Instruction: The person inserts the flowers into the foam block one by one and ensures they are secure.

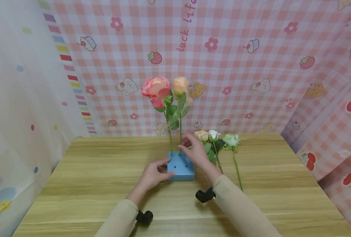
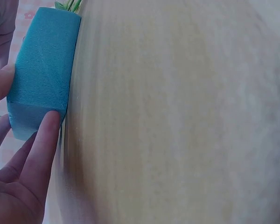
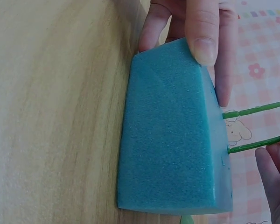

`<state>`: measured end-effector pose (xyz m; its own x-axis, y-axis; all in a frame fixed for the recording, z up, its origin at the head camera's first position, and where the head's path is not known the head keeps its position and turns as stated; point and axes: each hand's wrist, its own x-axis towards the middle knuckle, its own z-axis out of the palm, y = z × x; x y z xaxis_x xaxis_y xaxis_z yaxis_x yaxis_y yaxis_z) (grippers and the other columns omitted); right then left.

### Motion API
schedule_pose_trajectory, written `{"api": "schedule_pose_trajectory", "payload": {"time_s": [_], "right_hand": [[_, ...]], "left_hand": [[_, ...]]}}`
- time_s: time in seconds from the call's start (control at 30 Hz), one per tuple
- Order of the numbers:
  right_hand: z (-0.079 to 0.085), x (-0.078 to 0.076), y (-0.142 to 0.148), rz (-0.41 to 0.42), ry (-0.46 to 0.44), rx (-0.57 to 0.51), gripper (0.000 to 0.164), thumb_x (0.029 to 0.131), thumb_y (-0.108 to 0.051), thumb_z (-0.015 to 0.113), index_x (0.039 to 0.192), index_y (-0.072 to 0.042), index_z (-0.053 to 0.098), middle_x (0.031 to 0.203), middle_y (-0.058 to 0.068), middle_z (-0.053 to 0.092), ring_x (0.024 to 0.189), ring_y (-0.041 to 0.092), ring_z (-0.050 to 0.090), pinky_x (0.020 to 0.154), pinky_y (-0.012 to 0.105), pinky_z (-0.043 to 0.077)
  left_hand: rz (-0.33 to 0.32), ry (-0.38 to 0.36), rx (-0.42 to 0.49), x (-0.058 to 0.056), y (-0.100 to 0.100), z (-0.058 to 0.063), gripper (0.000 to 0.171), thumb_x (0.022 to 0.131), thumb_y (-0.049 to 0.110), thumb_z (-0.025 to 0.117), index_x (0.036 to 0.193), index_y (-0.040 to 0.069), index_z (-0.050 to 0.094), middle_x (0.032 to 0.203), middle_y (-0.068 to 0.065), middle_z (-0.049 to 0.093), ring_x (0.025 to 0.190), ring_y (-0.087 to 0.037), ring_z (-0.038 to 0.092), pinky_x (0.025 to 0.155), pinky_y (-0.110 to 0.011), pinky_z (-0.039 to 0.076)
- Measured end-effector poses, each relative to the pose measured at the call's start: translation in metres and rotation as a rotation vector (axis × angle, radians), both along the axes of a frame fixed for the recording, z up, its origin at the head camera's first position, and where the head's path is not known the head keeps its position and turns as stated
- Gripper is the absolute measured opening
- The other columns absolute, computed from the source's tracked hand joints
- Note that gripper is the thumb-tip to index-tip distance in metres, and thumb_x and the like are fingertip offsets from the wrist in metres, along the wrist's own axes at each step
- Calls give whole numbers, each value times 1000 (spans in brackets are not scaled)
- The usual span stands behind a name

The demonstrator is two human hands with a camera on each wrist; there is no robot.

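A blue foam block (image 1: 182, 171) with small holes in its top sits on the table. My left hand (image 1: 152, 175) grips its left end, thumb at the front and fingers towards the back; in the left wrist view the fingertips press the block's (image 2: 44, 60) end. Two artificial flowers stand upright in its back holes: a pink peony-like flower (image 1: 157, 89) on the left and a peach rose (image 1: 180, 85) on the right. Low on the peach rose's stem (image 3: 256, 144), my right hand (image 1: 195, 152) pinches it between thumb and fingers, just above the block.
Right of the block lie three loose flowers: a beige one (image 1: 202, 135), a white rosebud (image 1: 213, 135) and a pale green one (image 1: 231, 140) with a long stem. A pink checked cloth (image 1: 231, 108) hangs behind the wooden table (image 1: 104, 177).
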<state>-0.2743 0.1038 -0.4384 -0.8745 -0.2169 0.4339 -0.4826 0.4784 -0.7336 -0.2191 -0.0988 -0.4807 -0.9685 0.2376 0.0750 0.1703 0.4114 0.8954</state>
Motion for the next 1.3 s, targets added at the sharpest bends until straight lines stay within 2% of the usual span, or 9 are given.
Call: {"api": "schedule_pose_trajectory", "payload": {"time_s": [0.37,0.93,1.3], "right_hand": [[-6,0,0,-16,-47,15,19,89,-4,73,98,-9,58,93,6,63,87,23,66,76,38,57],[-10,1,0,-29,-44,15,19,89,-4,73,100,-9,59,92,6,64,87,23,66,75,38,57],[-9,0,0,-31,-136,7,16,91,-6,73,100,-9,61,93,5,64,89,23,64,77,38,56]], "left_hand": [[1,2,-3,1,0,0,58,79,19,86,132,9,65,106,-12,67,90,-24,67,68,-28,58],[5,3,-2,0,0,0,57,80,19,85,132,9,65,106,-12,67,90,-23,67,68,-28,58],[0,-5,6,0,0,1,57,80,19,85,133,9,65,108,-13,67,91,-24,67,68,-29,58]]}}
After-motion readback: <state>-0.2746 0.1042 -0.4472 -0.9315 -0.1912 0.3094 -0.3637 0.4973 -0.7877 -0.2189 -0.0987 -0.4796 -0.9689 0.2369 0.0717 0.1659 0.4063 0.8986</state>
